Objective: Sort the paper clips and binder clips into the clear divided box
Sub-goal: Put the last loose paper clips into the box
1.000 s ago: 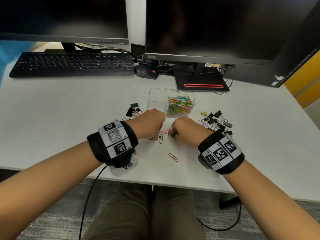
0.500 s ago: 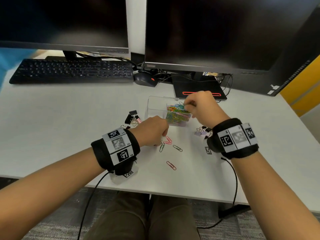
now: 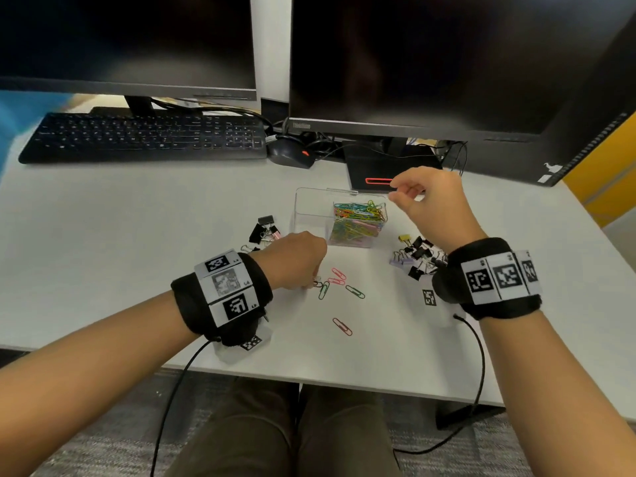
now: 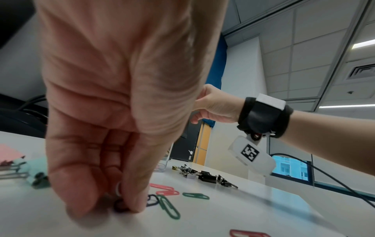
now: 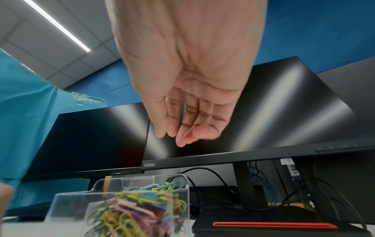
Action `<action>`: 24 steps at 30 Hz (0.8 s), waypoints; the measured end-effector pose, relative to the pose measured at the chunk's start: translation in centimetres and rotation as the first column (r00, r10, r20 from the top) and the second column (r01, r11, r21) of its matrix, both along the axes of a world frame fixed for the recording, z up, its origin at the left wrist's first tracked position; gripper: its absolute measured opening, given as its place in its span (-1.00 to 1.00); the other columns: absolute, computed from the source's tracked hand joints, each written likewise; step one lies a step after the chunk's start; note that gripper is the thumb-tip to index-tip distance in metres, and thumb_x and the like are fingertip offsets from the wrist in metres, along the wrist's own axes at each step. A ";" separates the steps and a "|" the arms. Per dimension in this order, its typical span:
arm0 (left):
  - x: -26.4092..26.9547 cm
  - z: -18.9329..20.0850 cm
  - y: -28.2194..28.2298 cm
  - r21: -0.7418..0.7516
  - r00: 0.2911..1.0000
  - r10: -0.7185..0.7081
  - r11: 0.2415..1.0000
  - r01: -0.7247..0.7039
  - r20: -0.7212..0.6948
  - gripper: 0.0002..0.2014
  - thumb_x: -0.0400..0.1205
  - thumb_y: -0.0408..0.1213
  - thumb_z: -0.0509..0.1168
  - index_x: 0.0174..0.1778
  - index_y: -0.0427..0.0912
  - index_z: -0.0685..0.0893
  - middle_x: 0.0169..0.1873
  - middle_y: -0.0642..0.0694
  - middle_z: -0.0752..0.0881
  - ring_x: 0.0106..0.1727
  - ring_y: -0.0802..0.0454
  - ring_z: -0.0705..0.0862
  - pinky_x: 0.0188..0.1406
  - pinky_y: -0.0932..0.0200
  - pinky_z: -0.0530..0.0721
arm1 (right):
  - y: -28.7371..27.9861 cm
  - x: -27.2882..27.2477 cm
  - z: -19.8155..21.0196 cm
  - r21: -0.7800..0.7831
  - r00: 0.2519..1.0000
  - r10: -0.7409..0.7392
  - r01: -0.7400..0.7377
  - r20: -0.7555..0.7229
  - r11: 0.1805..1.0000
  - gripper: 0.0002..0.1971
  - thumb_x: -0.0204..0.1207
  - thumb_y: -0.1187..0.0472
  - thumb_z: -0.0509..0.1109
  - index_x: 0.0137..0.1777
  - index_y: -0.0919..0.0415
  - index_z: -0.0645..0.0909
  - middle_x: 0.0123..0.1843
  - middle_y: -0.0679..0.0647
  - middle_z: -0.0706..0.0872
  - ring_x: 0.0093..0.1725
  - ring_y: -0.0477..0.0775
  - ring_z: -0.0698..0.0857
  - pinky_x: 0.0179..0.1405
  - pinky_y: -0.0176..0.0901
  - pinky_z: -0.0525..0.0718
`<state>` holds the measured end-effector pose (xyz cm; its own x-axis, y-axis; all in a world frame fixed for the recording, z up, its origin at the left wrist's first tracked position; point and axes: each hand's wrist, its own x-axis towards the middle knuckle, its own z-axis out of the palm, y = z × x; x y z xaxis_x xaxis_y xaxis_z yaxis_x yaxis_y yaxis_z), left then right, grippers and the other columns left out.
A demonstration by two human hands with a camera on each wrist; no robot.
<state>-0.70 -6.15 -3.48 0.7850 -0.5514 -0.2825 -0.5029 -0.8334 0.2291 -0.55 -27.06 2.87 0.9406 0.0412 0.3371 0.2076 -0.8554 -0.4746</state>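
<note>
The clear divided box (image 3: pixel 311 208) stands mid-table; its right compartment holds several coloured paper clips (image 3: pixel 358 218), its left compartment looks empty. My left hand (image 3: pixel 311 282) is down on the table in front of the box. Its fingertips (image 4: pixel 129 205) pinch a dark paper clip (image 4: pixel 119 208) against the surface. Loose clips lie beside it: green (image 3: pixel 355 291), pink (image 3: pixel 338 275) and red (image 3: pixel 342 327). My right hand (image 3: pixel 395 192) hovers above the box's far right corner. Its fingers (image 5: pixel 182 133) are relaxed and hold nothing. Binder clips lie in piles at right (image 3: pixel 418 256) and left (image 3: pixel 265 230).
A black keyboard (image 3: pixel 144 137) and mouse (image 3: pixel 290 156) lie at the back under two dark monitors. A black monitor base with a red stripe (image 3: pixel 378 170) sits just behind the box. Wrist-camera cables hang over the table's front edge (image 3: pixel 344 387).
My right hand rose from the table, passed over the paper-clip compartment and now hovers behind it holding nothing. My left hand has stayed at the loose clips.
</note>
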 end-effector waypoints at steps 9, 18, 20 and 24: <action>0.0 0.6 0.1 0.038 0.997 -0.064 0.997 0.065 -0.031 -0.92 0.52 -0.42 0.30 -0.26 -0.30 0.69 -0.23 -0.15 0.72 -0.14 -0.16 0.72 -0.22 0.04 0.70 | 1.4 -2.7 -2.7 -0.079 0.976 0.121 -0.137 -0.183 0.987 -0.87 0.48 0.34 0.41 -0.04 0.22 0.76 -0.22 -0.01 0.66 -0.24 -0.02 0.60 -0.17 -0.11 0.61; 3.7 7.4 -2.6 -0.308 0.965 0.034 0.950 0.049 0.258 -0.90 0.58 -0.40 0.30 -0.18 -0.31 0.71 -0.25 -0.15 0.74 -0.33 0.04 0.65 -0.36 0.26 0.53 | 4.0 -3.9 -5.9 -0.229 0.752 0.057 -0.271 -0.657 0.935 -0.88 0.43 0.21 0.45 -0.10 0.18 0.57 0.00 0.13 0.65 -0.06 0.15 0.62 -0.14 -0.13 0.55; 4.6 7.4 -3.5 -0.301 0.961 0.045 0.953 0.041 0.272 -0.93 0.56 -0.41 0.31 -0.18 -0.28 0.71 -0.22 -0.16 0.75 -0.19 -0.07 0.71 -0.25 0.18 0.56 | 4.3 -3.6 -6.0 -0.254 0.745 0.063 -0.304 -0.664 0.918 -0.92 0.49 0.30 0.34 -0.03 0.24 0.57 0.09 0.22 0.67 0.02 0.21 0.63 -0.07 -0.07 0.57; 5.5 6.2 -4.6 -0.279 0.966 0.051 0.960 0.023 0.254 -0.95 0.56 -0.40 0.33 -0.12 -0.21 0.69 -0.15 -0.09 0.72 -0.09 -0.10 0.71 -0.05 0.04 0.70 | 4.5 -3.5 -6.3 -0.289 0.728 0.075 -0.362 -0.681 0.886 -0.96 0.53 0.34 0.26 -0.06 0.25 0.52 0.10 0.26 0.65 0.06 0.25 0.62 -0.03 -0.03 0.57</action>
